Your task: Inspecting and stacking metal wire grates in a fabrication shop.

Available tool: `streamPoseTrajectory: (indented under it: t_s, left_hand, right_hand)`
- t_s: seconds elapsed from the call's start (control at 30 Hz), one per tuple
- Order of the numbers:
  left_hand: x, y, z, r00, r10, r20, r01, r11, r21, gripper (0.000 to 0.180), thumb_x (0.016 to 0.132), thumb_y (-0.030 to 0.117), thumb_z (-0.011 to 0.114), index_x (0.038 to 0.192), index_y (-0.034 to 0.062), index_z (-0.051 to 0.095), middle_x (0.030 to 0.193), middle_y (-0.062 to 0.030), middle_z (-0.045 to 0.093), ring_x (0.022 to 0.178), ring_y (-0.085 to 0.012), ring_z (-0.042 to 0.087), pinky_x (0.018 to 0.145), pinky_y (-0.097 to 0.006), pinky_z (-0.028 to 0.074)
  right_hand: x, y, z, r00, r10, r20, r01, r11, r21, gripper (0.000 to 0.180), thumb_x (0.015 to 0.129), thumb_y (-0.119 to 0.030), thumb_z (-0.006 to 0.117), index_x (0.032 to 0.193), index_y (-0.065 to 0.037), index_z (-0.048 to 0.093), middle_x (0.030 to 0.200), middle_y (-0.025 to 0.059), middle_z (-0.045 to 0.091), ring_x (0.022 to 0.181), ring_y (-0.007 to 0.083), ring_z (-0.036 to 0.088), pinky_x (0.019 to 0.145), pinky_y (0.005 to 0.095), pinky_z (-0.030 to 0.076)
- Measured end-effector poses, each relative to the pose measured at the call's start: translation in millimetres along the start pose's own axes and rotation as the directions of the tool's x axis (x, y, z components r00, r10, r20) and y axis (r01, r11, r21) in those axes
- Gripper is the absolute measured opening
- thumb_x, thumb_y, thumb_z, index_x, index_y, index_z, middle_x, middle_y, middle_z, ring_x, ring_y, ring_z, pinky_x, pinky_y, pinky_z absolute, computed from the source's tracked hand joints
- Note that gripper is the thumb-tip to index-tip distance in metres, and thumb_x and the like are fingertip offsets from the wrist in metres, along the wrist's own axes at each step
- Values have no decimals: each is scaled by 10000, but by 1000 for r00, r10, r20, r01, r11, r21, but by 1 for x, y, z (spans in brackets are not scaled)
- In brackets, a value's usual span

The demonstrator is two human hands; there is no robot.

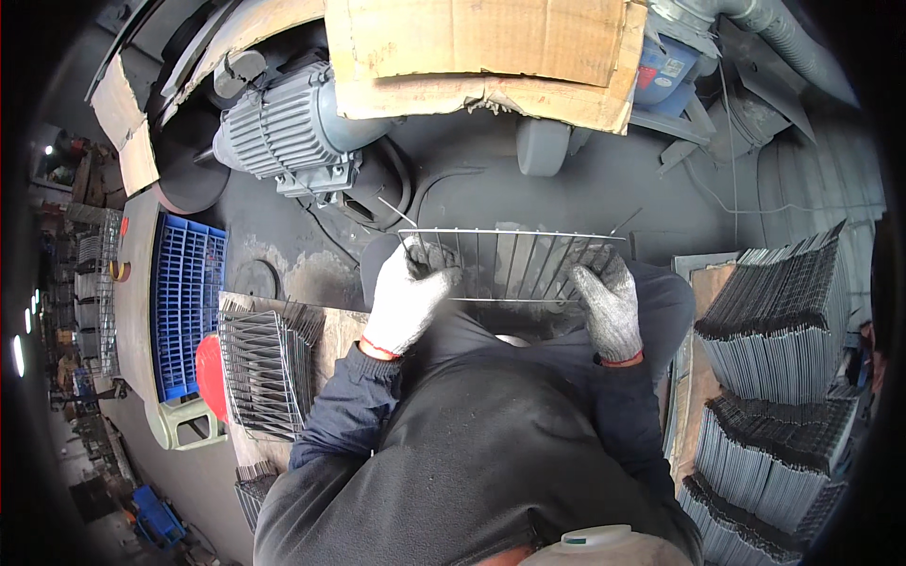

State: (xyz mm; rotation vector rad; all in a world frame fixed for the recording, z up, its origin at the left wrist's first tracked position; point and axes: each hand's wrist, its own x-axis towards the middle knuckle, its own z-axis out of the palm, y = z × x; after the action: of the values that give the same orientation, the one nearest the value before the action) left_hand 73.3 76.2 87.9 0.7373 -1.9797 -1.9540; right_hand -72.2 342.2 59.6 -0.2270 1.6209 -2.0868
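Between my two gloved hands, a wire rack (514, 233) with thin parallel bars is held out over my lap. My left hand (408, 288), in a pale knit glove with a red cuff, is closed on the rack's left end. At its right end, the fingers of my right hand (607, 302), in a greyer glove, curl round the wires. A thin wire sticks out past each end of the rack. Some fingers of both hands are hidden behind the bars.
Stacks of wire racks (774, 363) stand at right; more racks (260, 373) rest on a board at left. Beyond are a blue plastic crate (189, 302), a red round seat (210, 377), a grey electric motor (283, 123), a wheel (543, 148) and a cardboard sheet (481, 42).
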Motion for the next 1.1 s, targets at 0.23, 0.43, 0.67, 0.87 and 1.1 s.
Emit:
streamPoseTrajectory:
  t_s: [0.23,0.43,0.67,0.87,1.1]
  left_hand:
    - [1,-9,-6,996,82,-46,-84,996,-39,211,884,-26,765,1073,8,678,963,-32,716,882,-108,653,830,-279,547]
    - [1,-9,-8,996,66,-53,-70,994,-78,250,881,-29,747,1127,-5,705,971,-28,735,878,-100,664,822,-275,551]
    - [-1,2,-4,996,90,-20,-91,993,-74,240,919,33,788,1136,-2,693,981,-19,723,891,-86,644,834,-273,541]
    - [2,8,-12,987,-1,158,21,992,-123,191,970,56,770,1121,-12,675,948,-39,697,857,-104,647,771,-270,521]
    - [-4,10,-10,962,-119,247,166,970,-179,192,1004,123,741,1123,-15,677,917,-62,725,800,-118,666,748,-264,531]
  right_hand:
    - [2,-4,7,998,6,66,-1,997,-75,319,1015,30,692,1330,-19,679,1204,67,748,1070,149,706,941,318,578]
    - [-5,-3,8,997,17,80,-14,999,-41,253,995,41,725,1240,-25,716,1174,61,759,1068,149,702,983,331,564]
    - [-7,-3,11,1000,-24,3,24,997,68,289,997,57,702,1279,-5,692,1160,84,751,1048,162,715,921,321,599]
    - [-6,-30,4,991,45,-128,-26,989,149,261,1036,-58,700,1290,-5,676,1126,67,744,962,154,710,872,298,585]
    - [-14,-36,5,977,59,-204,-37,994,106,332,1072,-146,689,1366,-1,638,1035,44,744,821,150,718,741,283,602]
